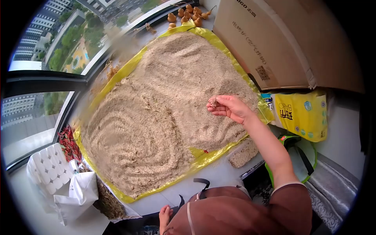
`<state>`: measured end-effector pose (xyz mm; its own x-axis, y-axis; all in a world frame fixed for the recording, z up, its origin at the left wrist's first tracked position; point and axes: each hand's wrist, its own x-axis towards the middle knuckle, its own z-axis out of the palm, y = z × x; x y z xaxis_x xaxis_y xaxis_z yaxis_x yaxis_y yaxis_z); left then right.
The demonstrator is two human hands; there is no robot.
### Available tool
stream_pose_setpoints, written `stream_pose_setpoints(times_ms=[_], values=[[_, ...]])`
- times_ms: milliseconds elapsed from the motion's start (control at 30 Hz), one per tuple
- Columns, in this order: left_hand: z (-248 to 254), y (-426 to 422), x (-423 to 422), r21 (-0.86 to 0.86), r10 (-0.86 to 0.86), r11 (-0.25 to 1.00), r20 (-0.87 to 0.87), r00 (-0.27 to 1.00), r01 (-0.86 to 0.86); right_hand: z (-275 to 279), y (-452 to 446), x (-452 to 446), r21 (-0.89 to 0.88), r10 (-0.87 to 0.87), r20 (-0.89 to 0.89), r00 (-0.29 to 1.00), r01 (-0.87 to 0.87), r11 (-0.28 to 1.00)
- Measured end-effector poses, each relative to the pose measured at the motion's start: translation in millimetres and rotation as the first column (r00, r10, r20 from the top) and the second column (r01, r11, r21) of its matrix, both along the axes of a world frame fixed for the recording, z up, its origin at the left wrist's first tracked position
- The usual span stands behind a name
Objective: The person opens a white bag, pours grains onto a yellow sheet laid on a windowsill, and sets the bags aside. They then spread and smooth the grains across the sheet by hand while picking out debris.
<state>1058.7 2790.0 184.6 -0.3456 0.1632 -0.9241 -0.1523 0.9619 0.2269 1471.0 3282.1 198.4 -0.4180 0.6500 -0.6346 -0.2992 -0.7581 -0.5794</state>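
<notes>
A wide layer of beige granular material (pixel 192 78) covers a yellow plastic sheet (pixel 207 157), with swirled ridges at the left. Over its right part, my right hand (pixel 233 109) is closed, fingertips pinching a small clump of brownish grains (pixel 212 102). Whether the clump is the same material as the layer I cannot tell. Low in the view, my left hand (pixel 165 214) is beside my body with fingers curled; nothing shows in it.
Small gourds (pixel 188 15) lie at the far edge. A large cardboard box (pixel 250 43) and a yellow bag (pixel 301 115) border the right. Red chillies (pixel 69 144), a white egg tray (pixel 51 166) and a white bag (pixel 80 194) sit left, by the window. A clear container (pixel 243 153) stands near the sheet.
</notes>
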Motion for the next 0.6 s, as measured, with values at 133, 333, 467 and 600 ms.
stream_pose_setpoints(times_ms=[133,333,467,600], values=[[2.8,2.6,6.2,-0.007,-0.001,1.000,-0.007,1.000,0.001,5.6,-5.3,-8.4,-0.045,-0.032,-0.059,0.998,0.029,0.999],[-0.6,8.5,8.2,-0.006,-0.002,1.000,0.005,1.000,0.002,9.4,-4.3,-10.8,-0.052,-0.058,-0.047,0.997,0.056,0.997],[-4.2,10.9,7.7,0.005,0.013,1.000,-0.008,1.000,-0.013,28.6,-6.3,-15.7,-0.162,-0.106,-0.166,0.980,0.079,0.984],[-17.2,-2.1,-2.4,0.015,0.016,1.000,0.056,0.998,-0.017,43.9,-18.7,-19.2,-0.218,-0.136,-0.236,0.962,0.084,0.972]])
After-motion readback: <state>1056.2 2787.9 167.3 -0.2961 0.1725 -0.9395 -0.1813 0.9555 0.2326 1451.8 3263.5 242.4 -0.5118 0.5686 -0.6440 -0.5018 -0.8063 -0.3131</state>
